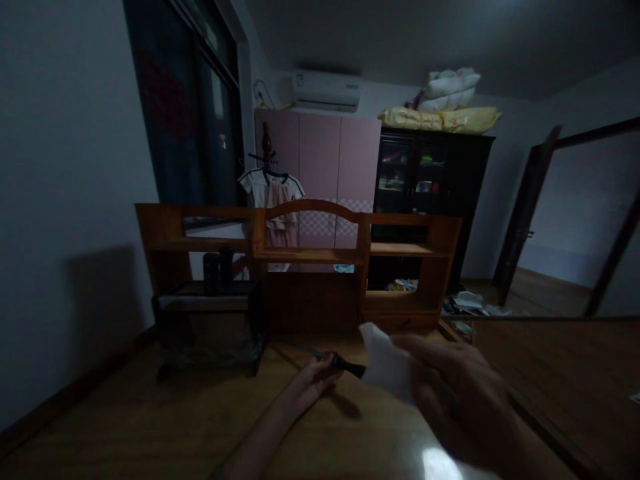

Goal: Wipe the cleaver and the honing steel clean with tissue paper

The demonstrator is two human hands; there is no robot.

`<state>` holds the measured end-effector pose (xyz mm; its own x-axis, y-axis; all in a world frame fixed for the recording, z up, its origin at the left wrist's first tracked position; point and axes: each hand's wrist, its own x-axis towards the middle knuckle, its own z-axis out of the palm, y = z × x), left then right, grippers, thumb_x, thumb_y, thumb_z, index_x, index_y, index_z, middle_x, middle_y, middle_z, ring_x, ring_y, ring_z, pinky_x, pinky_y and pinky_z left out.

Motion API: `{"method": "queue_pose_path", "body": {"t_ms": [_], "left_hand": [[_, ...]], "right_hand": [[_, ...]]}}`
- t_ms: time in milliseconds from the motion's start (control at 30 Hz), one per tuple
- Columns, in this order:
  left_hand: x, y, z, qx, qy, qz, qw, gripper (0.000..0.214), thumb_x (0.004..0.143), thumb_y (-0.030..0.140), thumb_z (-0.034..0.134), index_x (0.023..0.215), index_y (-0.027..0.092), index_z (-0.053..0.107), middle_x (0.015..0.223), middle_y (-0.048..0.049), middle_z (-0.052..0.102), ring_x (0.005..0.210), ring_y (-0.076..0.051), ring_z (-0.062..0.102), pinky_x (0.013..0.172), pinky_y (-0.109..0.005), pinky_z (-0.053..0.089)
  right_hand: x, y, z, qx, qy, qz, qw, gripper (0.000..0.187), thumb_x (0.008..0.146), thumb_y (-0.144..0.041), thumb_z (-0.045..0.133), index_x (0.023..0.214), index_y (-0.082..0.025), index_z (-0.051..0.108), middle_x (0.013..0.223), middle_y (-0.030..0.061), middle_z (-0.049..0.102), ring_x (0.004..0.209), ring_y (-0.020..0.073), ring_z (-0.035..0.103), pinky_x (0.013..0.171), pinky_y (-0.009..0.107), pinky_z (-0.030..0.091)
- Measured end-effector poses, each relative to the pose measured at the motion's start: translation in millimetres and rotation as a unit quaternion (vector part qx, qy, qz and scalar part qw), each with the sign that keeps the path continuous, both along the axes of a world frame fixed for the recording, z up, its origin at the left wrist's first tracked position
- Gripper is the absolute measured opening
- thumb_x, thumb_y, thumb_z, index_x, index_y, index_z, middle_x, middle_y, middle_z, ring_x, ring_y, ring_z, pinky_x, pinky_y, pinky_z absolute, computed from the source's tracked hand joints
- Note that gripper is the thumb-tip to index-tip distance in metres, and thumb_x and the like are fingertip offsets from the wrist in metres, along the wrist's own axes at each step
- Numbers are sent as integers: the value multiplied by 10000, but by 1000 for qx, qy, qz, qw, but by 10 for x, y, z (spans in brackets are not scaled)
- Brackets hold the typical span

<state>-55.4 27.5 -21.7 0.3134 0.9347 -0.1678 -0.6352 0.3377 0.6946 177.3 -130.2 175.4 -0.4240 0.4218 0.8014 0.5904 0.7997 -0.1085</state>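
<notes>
My left hand (pixel 314 382) is closed around a knife (pixel 345 364) with a dark handle, its thin blade pointing left over the wooden desk (pixel 150 420). My right hand (pixel 457 393) is close to the camera and blurred, its fingers pinched on a white cloth or tissue (pixel 387 363). The cloth covers the right end of the knife handle. Both hands hover low over the desk in front of the wooden shelf unit (pixel 310 260).
A dark box-like case (pixel 210 327) stands on the desk at the left under the shelf. Behind are a pink wardrobe (pixel 330 167), a dark cabinet (pixel 430 193) with bedding on top, hanging clothes (pixel 273 193) and an open door (pixel 525 213) on the right.
</notes>
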Motion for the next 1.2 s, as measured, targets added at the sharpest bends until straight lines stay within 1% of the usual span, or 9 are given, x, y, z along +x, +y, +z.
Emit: {"method": "queue_pose_path", "body": {"t_ms": [100,200,300,400,533,633,733,900,1200], "left_hand": [[0,12,-20,-3,-8,20,1000,166,771,68,629,921,138,622,929,-93,668,869,-195,671,827,-301,538],[6,11,-5,-13,-13,20,1000,188,764,81,648,944,118,615,916,-100,664,854,-205,673,802,-316,546],[15,21,8,-14,-13,20,1000,157,755,96,664,904,122,618,921,-105,662,855,-212,673,790,-319,547],[23,26,26,-5,-6,10,1000,160,758,101,663,911,123,622,948,-99,659,868,-204,667,803,-326,543],[37,11,86,-16,14,20,1000,204,755,99,667,955,120,627,926,-92,653,850,-190,663,788,-312,548],[46,-8,132,-4,42,6,999,282,757,120,674,1033,131,618,953,-97,650,847,-193,663,782,-322,554],[50,-18,141,12,58,-4,998,318,758,136,681,1068,135,608,961,-105,653,912,-218,652,837,-368,540],[48,-14,92,28,79,4,996,360,752,134,687,1098,142,586,1013,-121,654,986,-240,632,875,-387,522],[64,-46,61,48,88,4,995,366,758,153,686,1107,140,578,1025,-141,658,994,-254,634,912,-415,499]], "right_hand": [[60,776,-283,-59,31,-68,995,362,875,-225,427,1233,-231,480,822,48,665,641,193,622,594,300,459],[121,1342,-855,-200,135,-57,969,317,912,-314,377,1200,-213,464,832,52,640,640,194,615,571,293,458],[176,1588,-1365,-307,244,13,920,381,893,-384,434,1228,-206,453,895,77,643,753,229,638,646,331,502],[220,1632,-1604,-396,321,38,860,464,850,-439,507,1250,-205,473,1038,115,640,841,271,642,676,379,525],[240,1620,-1640,-469,356,62,806,530,826,-466,555,1294,-228,477,1099,101,642,942,289,632,759,409,524],[197,1587,-1636,-524,328,74,783,541,821,-495,557,1283,-217,508,1008,86,681,868,271,654,729,385,521],[100,1516,-1607,-546,279,84,785,521,812,-528,552,1230,-218,569,1058,85,677,863,262,652,706,364,518],[-39,1376,-1493,-547,172,171,801,434,841,-489,549,1149,-199,644,1141,77,654,1047,264,591,922,385,429],[11,1337,-1441,-560,145,168,798,378,856,-448,535,1081,-187,693,954,49,703,847,221,627,727,297,457]]}}
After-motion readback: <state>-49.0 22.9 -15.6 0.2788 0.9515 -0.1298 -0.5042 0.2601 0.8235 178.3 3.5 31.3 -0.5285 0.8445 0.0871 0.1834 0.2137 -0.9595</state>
